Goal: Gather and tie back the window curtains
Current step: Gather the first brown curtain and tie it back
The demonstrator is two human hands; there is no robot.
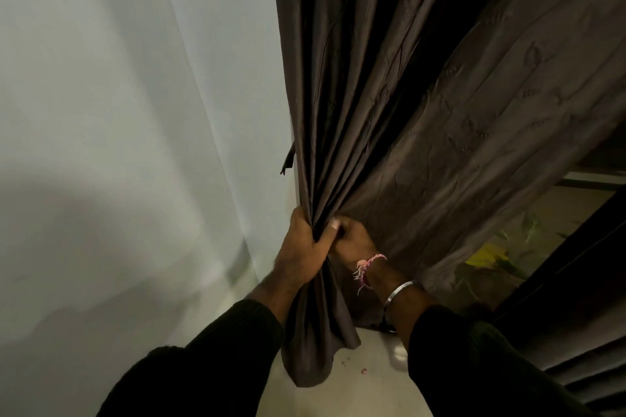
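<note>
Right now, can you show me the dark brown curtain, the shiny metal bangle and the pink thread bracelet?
dark brown curtain (423, 118): head view, on its broad creased folds.
shiny metal bangle (403, 288): head view, on its lit upper band.
pink thread bracelet (369, 262): head view, on its knotted strand.

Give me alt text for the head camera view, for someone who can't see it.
Both hands bunch a dark brown curtain beside a pale wall: the left hand grips the gathered folds, the right hand holds them alongside. A thread band and metal bangle circle the right wrist.
</note>
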